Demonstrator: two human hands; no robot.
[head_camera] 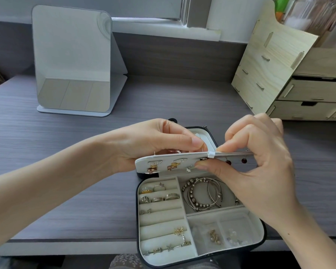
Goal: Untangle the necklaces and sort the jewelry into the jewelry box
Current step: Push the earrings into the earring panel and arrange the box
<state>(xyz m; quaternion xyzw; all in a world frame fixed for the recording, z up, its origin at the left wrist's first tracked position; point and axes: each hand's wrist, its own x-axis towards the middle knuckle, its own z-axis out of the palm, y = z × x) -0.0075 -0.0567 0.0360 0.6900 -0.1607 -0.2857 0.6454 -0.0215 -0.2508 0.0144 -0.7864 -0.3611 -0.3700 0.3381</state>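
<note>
An open dark jewelry box (261, 237) with a cream lining lies at the table's front edge. Rings (159, 198) sit in its left rolls, bracelets (202, 195) in the upper right compartment, small earrings (214, 236) in the lower right, and a chain with star charms (175, 245) at lower left. Above the box, a cream earring panel (163, 164) with several earrings pinned to it is held level. My left hand (155, 140) grips the panel's upper edge from behind. My right hand (256, 152) pinches the panel near its white strap (211, 154).
A standing mirror (72, 61) is at the back left of the grey wooden table (66, 142). A light wooden drawer organiser (291, 78) stands at the back right. The box overhangs the table's near edge slightly.
</note>
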